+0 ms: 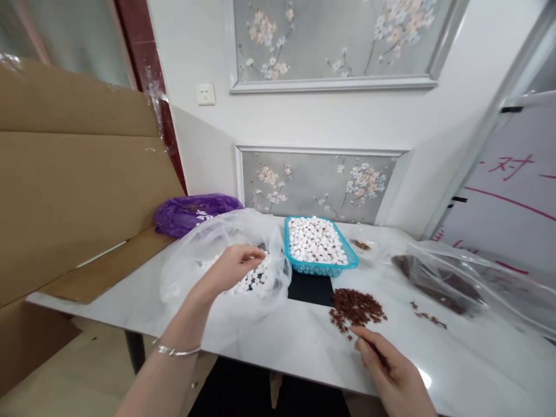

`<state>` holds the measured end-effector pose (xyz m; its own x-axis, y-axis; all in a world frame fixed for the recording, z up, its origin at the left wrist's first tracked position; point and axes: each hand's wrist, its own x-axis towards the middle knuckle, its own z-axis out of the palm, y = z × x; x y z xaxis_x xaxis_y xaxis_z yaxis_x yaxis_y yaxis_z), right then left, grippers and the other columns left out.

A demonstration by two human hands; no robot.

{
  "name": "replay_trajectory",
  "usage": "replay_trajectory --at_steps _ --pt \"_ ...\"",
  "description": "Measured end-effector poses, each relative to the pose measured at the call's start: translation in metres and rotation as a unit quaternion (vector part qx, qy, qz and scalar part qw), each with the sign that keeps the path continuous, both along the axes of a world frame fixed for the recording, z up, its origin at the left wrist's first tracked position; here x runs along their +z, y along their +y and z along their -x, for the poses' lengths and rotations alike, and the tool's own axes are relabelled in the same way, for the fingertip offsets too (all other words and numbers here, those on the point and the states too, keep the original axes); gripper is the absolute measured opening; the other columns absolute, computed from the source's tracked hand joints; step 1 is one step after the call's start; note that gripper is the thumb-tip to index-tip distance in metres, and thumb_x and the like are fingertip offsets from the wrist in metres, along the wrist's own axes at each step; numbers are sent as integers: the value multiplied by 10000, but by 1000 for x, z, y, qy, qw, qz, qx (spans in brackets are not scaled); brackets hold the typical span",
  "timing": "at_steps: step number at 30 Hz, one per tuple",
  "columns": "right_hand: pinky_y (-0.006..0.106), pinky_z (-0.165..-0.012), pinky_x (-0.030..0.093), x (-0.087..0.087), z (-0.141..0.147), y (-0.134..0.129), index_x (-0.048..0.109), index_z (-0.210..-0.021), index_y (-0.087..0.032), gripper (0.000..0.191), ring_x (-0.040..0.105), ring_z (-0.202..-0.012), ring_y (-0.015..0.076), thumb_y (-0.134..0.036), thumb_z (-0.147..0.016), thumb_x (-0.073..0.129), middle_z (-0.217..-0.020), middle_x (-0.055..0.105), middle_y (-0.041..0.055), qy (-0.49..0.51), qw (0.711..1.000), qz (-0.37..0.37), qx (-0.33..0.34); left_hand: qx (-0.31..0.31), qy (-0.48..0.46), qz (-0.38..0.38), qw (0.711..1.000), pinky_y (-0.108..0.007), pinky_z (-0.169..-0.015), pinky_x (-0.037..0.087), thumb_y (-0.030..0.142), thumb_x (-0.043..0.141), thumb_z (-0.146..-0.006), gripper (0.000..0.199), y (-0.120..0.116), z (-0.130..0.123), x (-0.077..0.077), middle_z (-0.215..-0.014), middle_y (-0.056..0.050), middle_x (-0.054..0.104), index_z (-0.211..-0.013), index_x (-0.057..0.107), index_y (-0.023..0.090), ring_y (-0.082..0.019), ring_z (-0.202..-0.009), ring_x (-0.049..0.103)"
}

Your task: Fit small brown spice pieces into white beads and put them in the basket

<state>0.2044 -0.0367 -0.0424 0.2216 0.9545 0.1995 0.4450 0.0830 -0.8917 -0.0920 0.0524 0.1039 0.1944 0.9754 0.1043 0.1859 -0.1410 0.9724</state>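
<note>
My left hand (232,269), a bracelet on its wrist, hovers over an open clear plastic bag (182,272). Inside lie many small round white pieces (258,278). The thumb and fingers are closed together, and whatever they may hold is too small to make out. My right hand (393,368) is at the near edge of a pile of small brown star-like pieces (358,307) on the table. Its thumb and forefinger are pinched, with something dark partly visible in the palm. A blue plastic basket (324,270) heaped with white pieces (317,238) stands behind, between the hands.
A black mat (310,288) lies partly beneath the basket on the white table (282,330). At right are a bag of brown pieces (438,284) and some loose brown pieces (430,317). A purple bag (186,213) and cardboard (73,197) stand left.
</note>
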Motion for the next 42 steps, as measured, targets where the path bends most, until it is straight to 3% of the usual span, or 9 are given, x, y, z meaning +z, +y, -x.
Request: replay_trajectory --at_steps 4,9,13,17,22,26,30,34,42 --pt "264 -691 536 6 5 -3 703 -924 -200 319 657 -757 216 -451 -766 587 -892 713 72 5 1000 -29 -4 54 261 -77 961 -272 -641 382 209 654 -633 146 -8 38 -20 -824 -60 729 -741 752 224 -249 -730 623" --pt "251 -527 482 15 5 -2 632 -967 -154 309 556 -563 160 -395 -860 472 -664 618 38 46 994 -54 -79 48 452 -103 885 -336 -833 370 249 537 -707 308 5 39 -53 -1082 -99 682 -967 699 214 -318 -1040 563" --pt "257 -622 488 15 -2 5 641 -895 -185 232 604 -765 182 -319 -859 455 -925 643 81 -74 993 -67 -64 11 514 -93 853 -356 -795 395 233 431 -758 336 11 29 -56 -1089 -96 668 -998 663 193 -303 -1012 577" --pt "277 -648 465 12 -4 11 647 -847 -200 199 599 -726 180 -249 -834 454 -893 642 65 -160 983 -58 -65 21 501 -95 860 -345 -764 410 265 436 -772 296 7 25 -51 -1053 -71 679 -950 667 211 -282 -947 600" --pt "291 -642 416 12 4 15 651 -816 -225 158 576 -716 198 -206 -793 495 -823 633 41 -186 979 -37 -72 113 415 -139 892 -329 -733 422 378 502 -779 315 -1 22 -45 -971 -82 699 -972 666 189 -259 -802 620" --pt "277 -574 368 12 9 15 620 -726 -224 150 540 -667 194 -247 -808 497 -763 614 36 -190 977 -32 -87 187 216 -121 951 -277 -694 439 410 591 -759 261 -19 7 -37 -891 -40 689 -924 656 218 -205 -759 604" --pt "275 -591 397 11 9 13 583 -783 -211 153 552 -665 181 -315 -838 484 -830 614 50 -161 982 -44 -93 45 -35 24 998 -252 -753 462 367 671 -731 292 -46 -28 -47 -798 -33 677 -961 671 187 -161 -767 596" --pt "259 -600 448 14 19 9 536 -809 -203 166 561 -596 154 -343 -870 470 -686 596 12 -79 994 -51 -58 -97 -210 199 952 -208 -721 478 276 708 -724 243 -60 -67 -74 -737 -16 639 -939 682 166 -97 -690 574" --pt "235 -616 440 30 63 6 570 -792 -182 151 534 -597 116 -292 -882 519 -625 557 -15 245 959 -54 131 -105 -381 286 873 -167 -766 494 171 654 -784 116 -52 -84 -100 -789 -41 638 -885 678 120 -70 -725 601"
